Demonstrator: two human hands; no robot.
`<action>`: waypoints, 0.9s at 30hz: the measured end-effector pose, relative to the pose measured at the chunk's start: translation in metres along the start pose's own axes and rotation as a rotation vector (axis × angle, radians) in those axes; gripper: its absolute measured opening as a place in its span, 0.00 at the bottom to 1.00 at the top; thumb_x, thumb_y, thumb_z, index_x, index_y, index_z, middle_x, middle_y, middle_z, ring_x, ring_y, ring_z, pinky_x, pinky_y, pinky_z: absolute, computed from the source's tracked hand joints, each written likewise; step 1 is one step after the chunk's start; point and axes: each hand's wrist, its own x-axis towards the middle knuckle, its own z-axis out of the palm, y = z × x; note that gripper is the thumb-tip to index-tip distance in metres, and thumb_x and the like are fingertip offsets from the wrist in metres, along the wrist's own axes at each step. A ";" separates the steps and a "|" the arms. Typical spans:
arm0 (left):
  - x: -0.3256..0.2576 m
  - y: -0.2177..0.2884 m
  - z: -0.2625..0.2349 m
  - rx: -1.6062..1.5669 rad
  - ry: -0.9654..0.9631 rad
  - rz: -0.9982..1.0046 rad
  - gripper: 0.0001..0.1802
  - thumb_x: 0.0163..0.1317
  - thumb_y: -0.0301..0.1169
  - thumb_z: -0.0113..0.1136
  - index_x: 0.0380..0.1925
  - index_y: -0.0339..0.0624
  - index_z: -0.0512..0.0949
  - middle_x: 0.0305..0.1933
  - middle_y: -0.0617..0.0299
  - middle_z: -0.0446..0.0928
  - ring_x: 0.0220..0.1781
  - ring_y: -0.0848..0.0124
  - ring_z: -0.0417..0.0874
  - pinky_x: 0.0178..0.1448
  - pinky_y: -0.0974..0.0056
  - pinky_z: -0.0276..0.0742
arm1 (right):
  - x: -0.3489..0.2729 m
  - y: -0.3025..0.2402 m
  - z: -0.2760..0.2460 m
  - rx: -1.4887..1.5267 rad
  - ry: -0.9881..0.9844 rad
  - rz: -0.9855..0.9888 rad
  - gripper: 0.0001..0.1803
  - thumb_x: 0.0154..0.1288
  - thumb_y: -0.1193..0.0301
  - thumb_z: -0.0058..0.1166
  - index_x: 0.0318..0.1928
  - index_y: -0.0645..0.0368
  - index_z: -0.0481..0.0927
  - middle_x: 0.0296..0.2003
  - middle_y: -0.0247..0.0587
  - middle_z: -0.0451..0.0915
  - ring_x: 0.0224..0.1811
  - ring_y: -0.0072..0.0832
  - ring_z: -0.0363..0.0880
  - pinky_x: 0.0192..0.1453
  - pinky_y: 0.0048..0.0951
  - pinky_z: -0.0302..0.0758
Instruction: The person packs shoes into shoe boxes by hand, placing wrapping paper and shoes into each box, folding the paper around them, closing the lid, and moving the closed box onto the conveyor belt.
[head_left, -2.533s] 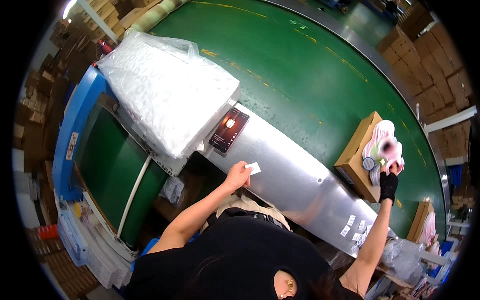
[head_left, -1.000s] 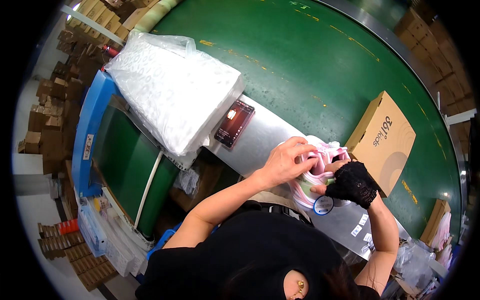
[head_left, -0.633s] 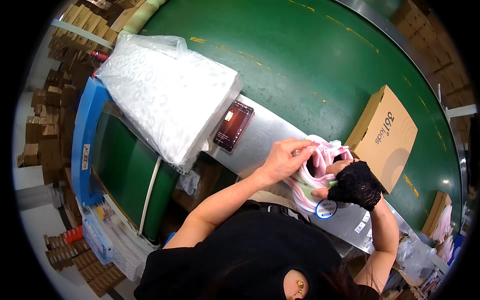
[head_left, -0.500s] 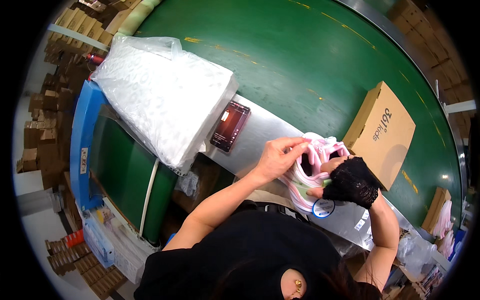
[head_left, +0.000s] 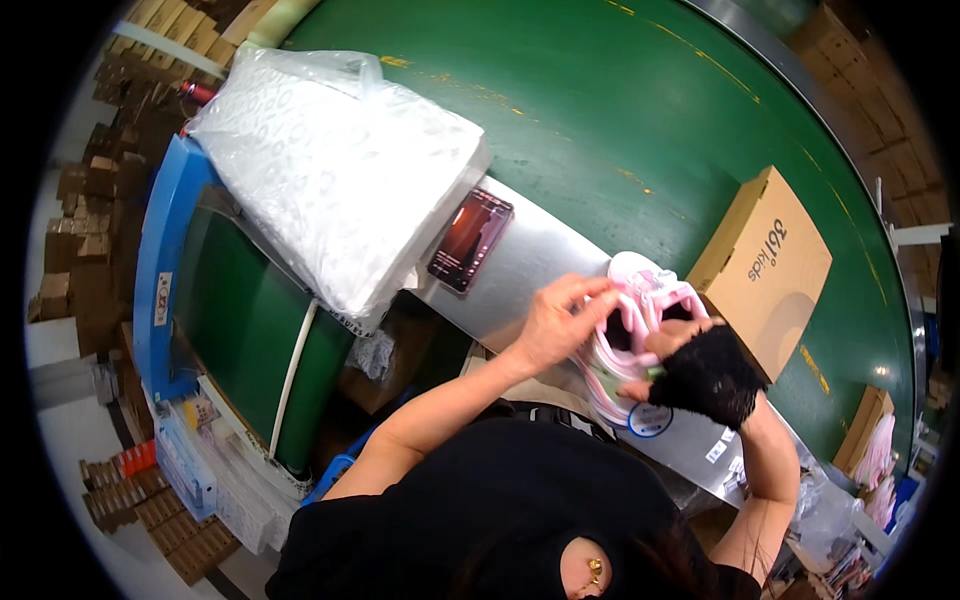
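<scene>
A pair of pink and white children's shoes is held over the metal counter. My left hand is bare and grips the shoes from the left, fingers over the opening. My right hand wears a black fingerless glove and grips the shoes from the right and below. A round blue and white tag hangs under the shoes. A closed brown cardboard shoebox lies on the green conveyor belt just beyond the shoes.
A big stack of clear plastic bags lies at the left on the counter. A dark scanner screen is set into the counter beside it. A blue-framed green bin stands at the left. Flat cardboard is piled on the floor.
My right hand brought the shoes from the box at the far right to the counter. My left hand let go of a small white slip and took hold of the shoes.
</scene>
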 end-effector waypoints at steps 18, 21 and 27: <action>0.000 -0.036 0.025 0.805 -0.320 0.148 0.21 0.55 0.46 0.50 0.36 0.38 0.75 0.49 0.43 0.67 0.39 0.51 0.76 0.41 0.55 0.73 | -0.070 0.047 0.081 0.470 0.058 0.298 0.14 0.38 0.68 0.61 0.29 0.59 0.76 0.43 0.47 0.72 0.44 0.42 0.70 0.51 0.38 0.65; -0.001 -0.033 0.026 0.822 -0.333 0.141 0.22 0.56 0.47 0.50 0.39 0.39 0.74 0.51 0.45 0.67 0.42 0.51 0.76 0.45 0.56 0.72 | -0.055 0.089 0.092 0.086 0.499 0.487 0.23 0.41 0.70 0.58 0.42 0.59 0.71 0.53 0.49 0.65 0.54 0.43 0.64 0.54 0.40 0.60; -0.001 -0.032 0.029 0.783 -0.331 0.137 0.23 0.55 0.47 0.51 0.40 0.39 0.74 0.52 0.45 0.66 0.43 0.51 0.75 0.46 0.55 0.72 | -0.027 0.128 0.108 -0.486 0.551 0.760 0.40 0.38 0.68 0.58 0.57 0.59 0.60 0.59 0.50 0.56 0.62 0.43 0.53 0.59 0.48 0.53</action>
